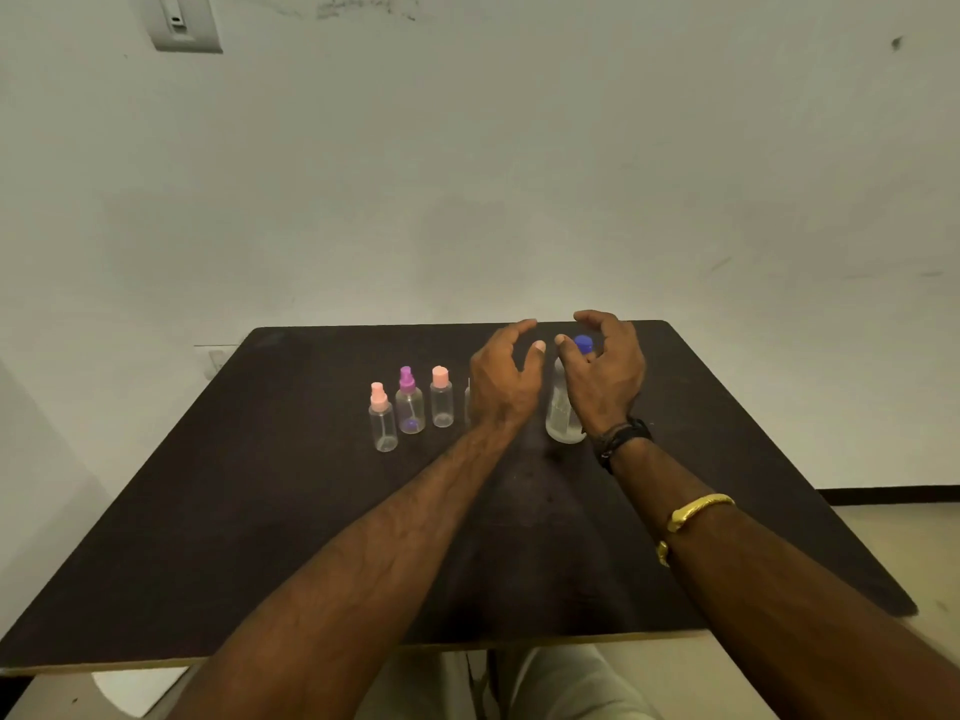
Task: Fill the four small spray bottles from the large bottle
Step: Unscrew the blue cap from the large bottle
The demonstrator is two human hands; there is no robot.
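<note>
Toward the far edge of the table [311, 537], right of the row of small spray bottles [410, 407], both the left hand [501, 379] and right hand [605, 379] hover spread and empty beside the large bottle [561, 413], so the left should steady its body while the right unscrews the blue cap [583, 344].

This looks like a plain room in a home or a simple rented space, not a lab or a workshop. Beyond the fingers [524, 324] there is only a bare, pale wall [519, 174] with some scuff marks and stains. A white switch box [182, 20] is mounted high on it, far to the left of the fingers. Under the fingers is a dark, worn surface [260, 511], and to their right a light floor [893, 527] with a dark skirting line.
</note>
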